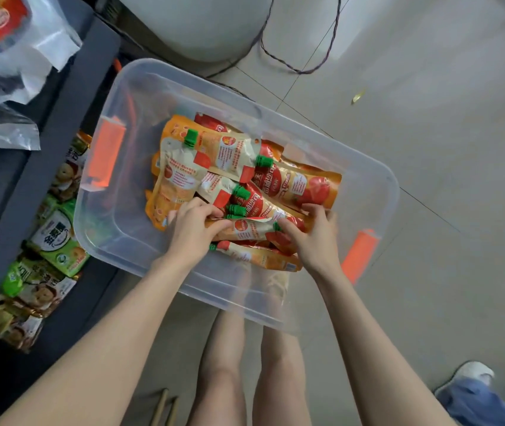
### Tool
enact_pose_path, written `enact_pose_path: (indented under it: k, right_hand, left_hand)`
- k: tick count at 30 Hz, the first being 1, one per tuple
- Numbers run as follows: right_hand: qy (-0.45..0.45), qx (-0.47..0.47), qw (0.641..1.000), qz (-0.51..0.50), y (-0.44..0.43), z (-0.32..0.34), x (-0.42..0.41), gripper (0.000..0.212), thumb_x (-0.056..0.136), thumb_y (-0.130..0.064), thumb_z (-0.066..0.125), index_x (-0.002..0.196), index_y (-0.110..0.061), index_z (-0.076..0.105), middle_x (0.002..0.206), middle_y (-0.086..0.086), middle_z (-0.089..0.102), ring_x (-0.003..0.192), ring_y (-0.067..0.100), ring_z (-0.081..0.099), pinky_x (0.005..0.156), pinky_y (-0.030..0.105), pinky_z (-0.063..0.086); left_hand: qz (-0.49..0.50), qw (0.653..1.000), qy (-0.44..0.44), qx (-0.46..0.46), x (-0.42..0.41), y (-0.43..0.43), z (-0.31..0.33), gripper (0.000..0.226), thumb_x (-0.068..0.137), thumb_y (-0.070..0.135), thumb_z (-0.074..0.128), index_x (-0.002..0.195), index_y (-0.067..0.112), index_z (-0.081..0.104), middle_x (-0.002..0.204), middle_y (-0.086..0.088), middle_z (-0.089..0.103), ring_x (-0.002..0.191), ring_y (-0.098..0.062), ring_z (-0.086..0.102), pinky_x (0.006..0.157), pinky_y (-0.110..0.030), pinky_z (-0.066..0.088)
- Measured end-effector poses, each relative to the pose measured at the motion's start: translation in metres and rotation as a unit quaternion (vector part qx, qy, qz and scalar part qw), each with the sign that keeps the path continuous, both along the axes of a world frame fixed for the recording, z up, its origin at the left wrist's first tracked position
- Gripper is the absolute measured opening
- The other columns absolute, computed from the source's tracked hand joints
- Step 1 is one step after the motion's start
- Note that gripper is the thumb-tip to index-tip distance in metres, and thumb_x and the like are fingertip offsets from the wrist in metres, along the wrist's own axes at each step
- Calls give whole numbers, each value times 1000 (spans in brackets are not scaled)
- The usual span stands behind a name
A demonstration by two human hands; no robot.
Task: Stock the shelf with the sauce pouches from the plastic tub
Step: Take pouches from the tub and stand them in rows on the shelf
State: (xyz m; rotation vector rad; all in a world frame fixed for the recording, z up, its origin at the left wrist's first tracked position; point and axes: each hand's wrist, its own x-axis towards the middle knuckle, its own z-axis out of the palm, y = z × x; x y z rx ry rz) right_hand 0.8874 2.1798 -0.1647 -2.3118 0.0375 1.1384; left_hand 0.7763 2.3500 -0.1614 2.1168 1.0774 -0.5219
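Note:
A clear plastic tub point(377, 192) with orange handles stands on the floor and holds several orange-and-red sauce pouches point(303, 184) with green caps, lying in a loose pile. Both my hands are inside the tub at the near side of the pile. My left hand point(191, 226) has its fingers curled round the capped end of a pouch point(252, 229) lying across the front. My right hand point(315, 233) grips the other end of the same small stack of pouches. The dark shelf point(45, 142) is to the left of the tub.
The shelf's lower level holds green and brown snack packs point(56, 241); silver and white bags point(8, 72) lie on its upper level. A white round object point(202, 23) and a dark cable point(300, 69) are behind the tub. Another person's shoe point(472, 376) shows at the lower right on the tiled floor.

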Motion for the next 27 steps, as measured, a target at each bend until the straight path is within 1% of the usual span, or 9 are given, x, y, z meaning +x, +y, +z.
enact_pose_path:
  k: [3,7,13,16,19,21,24,26,27]
  right_hand:
    - [2,-7,1000,20,2,-6,3,61,70,-59,67,115,-18,61,114,5,60,108,23,57,93,45,50]
    - [59,9,998,23,7,-3,9,43,72,-55,69,89,-16,70,90,1,71,85,20,67,79,48,56]
    - [95,26,995,16,9,7,15,52,69,-55,73,84,-5,66,92,10,71,88,27,68,77,49,56]
    - [89,54,994,-12,4,18,17,37,69,-49,76,85,-16,69,93,3,71,89,21,68,81,45,57]
    - [95,86,991,-30,0,35,16,25,71,-38,78,88,-21,70,94,0,72,88,17,69,81,44,58]
    - [89,92,991,-33,-1,49,12,25,72,-34,78,90,-20,70,97,1,72,89,18,69,80,43,58]
    - [76,103,990,-67,-7,78,5,17,74,-29,78,86,-21,70,95,3,73,84,17,70,77,36,59]
    - [88,137,980,-112,-15,103,-2,11,77,-26,75,86,-22,69,90,2,74,79,15,71,71,28,59]
    - [90,153,976,-124,-18,115,-5,11,78,-26,74,87,-21,70,88,1,74,78,15,71,68,26,58]
  left_hand:
    - [-38,999,1,-26,-2,8,-3,24,86,37,62,95,18,73,100,-3,61,103,-24,52,88,-38,32]
    - [-73,997,6,-18,-3,10,-2,26,90,38,55,92,17,69,92,1,55,100,-23,49,85,-36,28]
    - [-122,992,19,-17,-8,16,5,26,93,44,45,85,23,57,90,-2,66,92,-25,55,84,-37,29]
    - [-132,991,7,-16,-6,20,17,25,96,43,41,81,24,49,83,0,63,87,-27,56,80,-37,30]
    - [-39,997,-39,-48,-2,24,38,31,96,37,43,68,26,39,65,6,50,71,-24,51,62,-34,29]
    - [13,996,-58,-70,0,23,55,29,97,36,44,70,25,41,65,11,49,65,-18,50,56,-34,31]
    - [85,985,-78,-128,-6,12,79,25,96,36,44,88,14,52,77,6,59,72,-14,58,61,-33,44]
    - [145,971,-95,-166,-13,0,94,27,95,38,47,95,12,53,88,0,66,81,-17,63,69,-36,52]
    - [181,959,-108,-187,-16,-8,104,24,94,37,48,97,14,54,91,1,66,83,-14,64,68,-32,53]
